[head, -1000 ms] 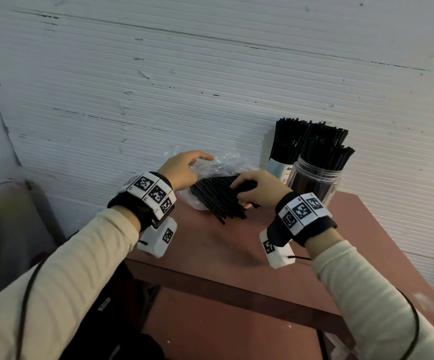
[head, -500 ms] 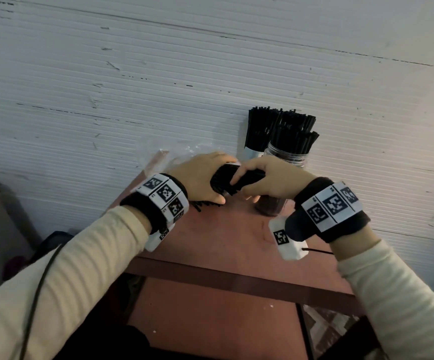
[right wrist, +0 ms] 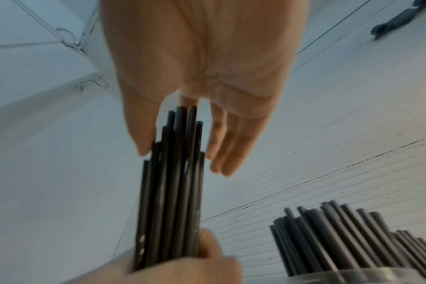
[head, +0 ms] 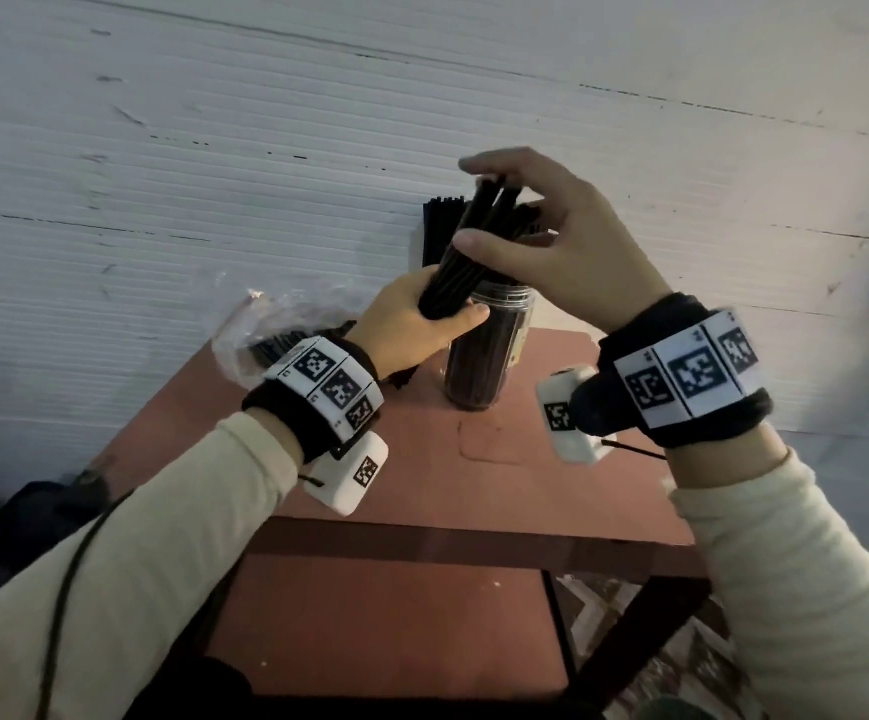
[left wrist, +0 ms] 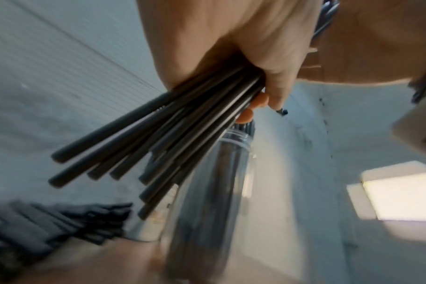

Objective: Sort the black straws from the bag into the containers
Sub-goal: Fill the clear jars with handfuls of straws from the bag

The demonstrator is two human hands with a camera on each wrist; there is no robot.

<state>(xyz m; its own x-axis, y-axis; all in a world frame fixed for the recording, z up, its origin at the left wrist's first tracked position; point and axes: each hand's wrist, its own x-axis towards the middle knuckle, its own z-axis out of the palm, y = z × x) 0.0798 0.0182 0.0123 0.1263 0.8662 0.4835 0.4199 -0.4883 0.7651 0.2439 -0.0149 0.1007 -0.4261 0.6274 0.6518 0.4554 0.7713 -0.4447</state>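
Left hand: the person's left hand (head: 411,330) is gripping a bundle of thin black plastic straws (head: 466,257) low down, fingers and thumb curling fully round it, and is holding it tilted just above the table.
Right hand: the right hand (head: 546,241) is hovering at the bundle's upper ends with fingers nearly straight and spread; the thumb and a fingertip are touching the straw tips, evening them rather than clasping them.
Straws left: more black straws are lying in the crinkled clear plastic bag (head: 266,330) at the table's back left corner.
Containers: a tall clear plastic jar (head: 489,356), already packed with straws, is standing just behind the bundle; a second container (head: 440,231) of upright straws is standing behind it against the wall.
Risk, spilling: the lower ends are fanning out unevenly in the left wrist view, so loose straws may be slipping free if the grip eases.
Risk, jamming: the jar is looking nearly full, so the bundle may be catching on standing straws or tipping the jar.
Surface: a small reddish-brown table (head: 422,491) with a lower shelf.
Room: a white ribbed wall (head: 214,148), scuffed, is rising directly behind the table; the light is dim.
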